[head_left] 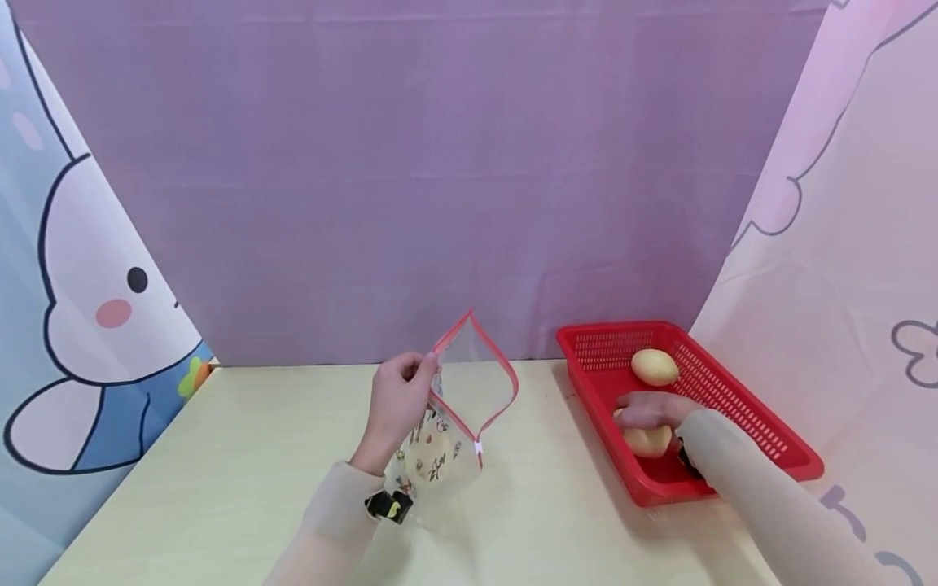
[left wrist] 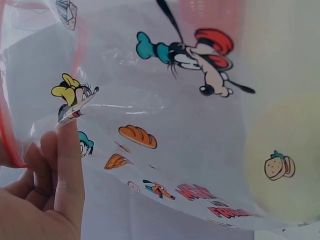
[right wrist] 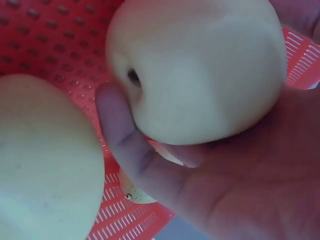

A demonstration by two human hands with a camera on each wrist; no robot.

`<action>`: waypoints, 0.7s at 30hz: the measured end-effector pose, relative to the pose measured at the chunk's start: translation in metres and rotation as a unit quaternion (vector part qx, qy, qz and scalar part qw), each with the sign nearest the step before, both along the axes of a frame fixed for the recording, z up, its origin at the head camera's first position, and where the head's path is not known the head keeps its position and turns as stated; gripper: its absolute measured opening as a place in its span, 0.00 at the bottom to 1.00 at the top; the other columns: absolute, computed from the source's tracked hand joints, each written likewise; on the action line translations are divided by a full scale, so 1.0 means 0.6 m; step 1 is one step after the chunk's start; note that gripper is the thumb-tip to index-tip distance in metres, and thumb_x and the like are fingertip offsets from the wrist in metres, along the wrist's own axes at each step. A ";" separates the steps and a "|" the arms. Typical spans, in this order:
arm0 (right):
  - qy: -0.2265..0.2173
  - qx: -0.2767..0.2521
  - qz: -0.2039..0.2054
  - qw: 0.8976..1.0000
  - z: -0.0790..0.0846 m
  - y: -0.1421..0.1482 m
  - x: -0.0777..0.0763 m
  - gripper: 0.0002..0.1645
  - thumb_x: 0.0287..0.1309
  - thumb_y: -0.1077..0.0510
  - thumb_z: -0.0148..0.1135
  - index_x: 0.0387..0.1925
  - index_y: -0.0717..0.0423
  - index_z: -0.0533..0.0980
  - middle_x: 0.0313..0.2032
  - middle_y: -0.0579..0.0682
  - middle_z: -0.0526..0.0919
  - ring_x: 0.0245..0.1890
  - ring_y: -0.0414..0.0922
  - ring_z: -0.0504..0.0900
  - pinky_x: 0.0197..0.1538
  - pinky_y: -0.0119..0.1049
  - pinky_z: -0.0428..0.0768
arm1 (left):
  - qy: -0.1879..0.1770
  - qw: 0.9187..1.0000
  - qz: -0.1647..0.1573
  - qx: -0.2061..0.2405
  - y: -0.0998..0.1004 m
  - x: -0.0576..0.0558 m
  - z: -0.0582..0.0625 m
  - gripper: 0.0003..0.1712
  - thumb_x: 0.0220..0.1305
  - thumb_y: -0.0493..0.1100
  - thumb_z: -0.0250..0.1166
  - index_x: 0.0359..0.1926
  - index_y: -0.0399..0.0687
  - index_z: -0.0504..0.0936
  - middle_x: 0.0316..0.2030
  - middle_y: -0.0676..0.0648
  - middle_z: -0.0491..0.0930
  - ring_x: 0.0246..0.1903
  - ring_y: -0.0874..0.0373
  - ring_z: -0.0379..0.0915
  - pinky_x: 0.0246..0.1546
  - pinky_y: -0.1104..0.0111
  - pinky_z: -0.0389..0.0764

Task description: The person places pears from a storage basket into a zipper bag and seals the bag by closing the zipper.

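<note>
My left hand point(head_left: 399, 399) pinches the rim of a clear zip bag point(head_left: 458, 423) with a red zip edge, a white slider and printed cartoon figures. The bag's mouth gapes toward the right. Inside its lower part shows a pale yellow round fruit point(left wrist: 280, 160), blurred through the plastic. My right hand point(head_left: 648, 409) is down in the red basket point(head_left: 733, 391). Its fingers curl round a pale yellow round fruit with a dark dimple point(right wrist: 200, 70). Close beside the held fruit lies another pale yellow fruit point(right wrist: 45, 160), and a speckled one point(right wrist: 135, 187) shows below the hand.
The basket has slotted walls and stands on the right of the pale wooden table point(head_left: 242, 464). One fruit point(head_left: 655, 368) lies toward its far end. A purple cloth point(head_left: 440, 179) hangs behind the table, with patterned cloths at left and right.
</note>
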State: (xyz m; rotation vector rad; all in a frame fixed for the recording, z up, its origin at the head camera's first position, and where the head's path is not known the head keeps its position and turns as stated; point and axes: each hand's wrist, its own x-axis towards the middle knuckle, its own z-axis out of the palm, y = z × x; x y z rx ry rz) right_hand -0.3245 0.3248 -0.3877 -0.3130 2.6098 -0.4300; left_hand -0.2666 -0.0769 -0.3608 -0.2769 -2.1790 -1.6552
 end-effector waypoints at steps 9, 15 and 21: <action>0.054 -0.019 -0.003 0.998 0.011 0.000 0.000 0.33 0.57 0.45 0.61 0.61 0.59 0.76 0.51 0.55 0.79 0.49 0.53 0.77 0.50 0.54 0.78 | 0.001 1.000 -0.008 0.007 -0.001 -0.003 0.002 0.15 0.76 0.46 0.60 0.35 0.42 0.87 0.21 0.46 0.74 0.17 0.53 0.72 0.16 0.67 0.75; 0.073 -0.045 -0.021 0.996 0.020 -0.004 0.000 0.35 0.56 0.47 0.62 0.61 0.64 0.73 0.49 0.57 0.78 0.49 0.54 0.76 0.51 0.55 0.79 | -0.001 1.000 -0.008 0.007 -0.001 -0.003 0.000 0.15 0.76 0.46 0.60 0.35 0.42 0.87 0.21 0.46 0.74 0.16 0.55 0.69 0.14 0.68 0.73; 0.055 -0.074 -0.058 0.994 0.028 -0.004 0.006 0.41 0.56 0.47 0.63 0.66 0.64 0.67 0.52 0.61 0.73 0.51 0.57 0.73 0.43 0.51 0.82 | -0.013 1.000 -0.011 0.012 0.004 -0.001 -0.002 0.15 0.76 0.46 0.60 0.35 0.42 0.86 0.21 0.46 0.73 0.16 0.54 0.70 0.16 0.68 0.74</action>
